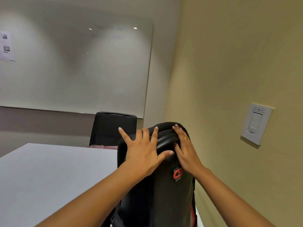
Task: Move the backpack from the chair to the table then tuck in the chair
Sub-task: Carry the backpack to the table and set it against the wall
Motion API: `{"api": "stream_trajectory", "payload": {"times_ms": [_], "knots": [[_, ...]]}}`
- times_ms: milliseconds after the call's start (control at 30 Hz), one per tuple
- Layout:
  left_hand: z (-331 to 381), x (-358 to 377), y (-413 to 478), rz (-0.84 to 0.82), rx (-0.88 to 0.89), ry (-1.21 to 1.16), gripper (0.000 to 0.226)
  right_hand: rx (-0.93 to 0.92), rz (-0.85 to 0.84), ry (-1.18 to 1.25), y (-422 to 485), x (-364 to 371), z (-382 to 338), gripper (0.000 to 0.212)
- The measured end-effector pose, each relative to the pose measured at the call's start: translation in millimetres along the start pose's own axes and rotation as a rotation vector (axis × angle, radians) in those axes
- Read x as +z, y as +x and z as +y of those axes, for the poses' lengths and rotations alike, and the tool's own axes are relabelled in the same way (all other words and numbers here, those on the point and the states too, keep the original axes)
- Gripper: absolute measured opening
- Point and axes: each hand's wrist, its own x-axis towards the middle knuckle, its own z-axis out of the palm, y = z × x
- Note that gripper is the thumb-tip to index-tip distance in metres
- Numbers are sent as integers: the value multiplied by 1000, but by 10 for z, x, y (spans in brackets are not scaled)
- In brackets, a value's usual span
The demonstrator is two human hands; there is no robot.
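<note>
A black backpack (164, 194) with a red logo stands upright on the right side of the white table (49, 177), close to the yellow wall. My left hand (142, 151) lies flat on its top left, fingers spread apart. My right hand (186, 153) is on the top right, its fingers curled over the padded carry handle and its thumb pressed against it. A black chair back (113, 128) rises behind the table's far edge; its seat is hidden.
The yellow wall with a white light switch (255, 123) runs just right of the backpack. A large whiteboard (82, 63) covers the far wall, with a paper sheet (5, 46) at its left. Something pink (101, 146) lies at the table's far edge.
</note>
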Motion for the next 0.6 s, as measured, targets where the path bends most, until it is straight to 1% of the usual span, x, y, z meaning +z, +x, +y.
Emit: {"api": "stream_trajectory", "payload": {"times_ms": [67,133,233,333,467,533,600], "knots": [[-15,-36,88,-66,65,-95,103,80,47,46,-100,23,-138,54],[-33,-99,236,-155,121,-222,96,162,112,80,-195,81,-346,54],[-84,-222,484,-329,194,-384,84,295,141,1,-321,234,-726,61],[-136,-300,651,-464,185,-465,74,418,112,-56,-363,433,-1079,80],[-162,-304,786,-601,109,-575,84,526,37,-171,-317,609,-1306,113],[-167,-289,829,-633,90,-578,90,559,23,-198,-280,645,-1344,123],[-164,-268,860,-627,108,-558,91,584,19,-205,-239,679,-1370,128]]}}
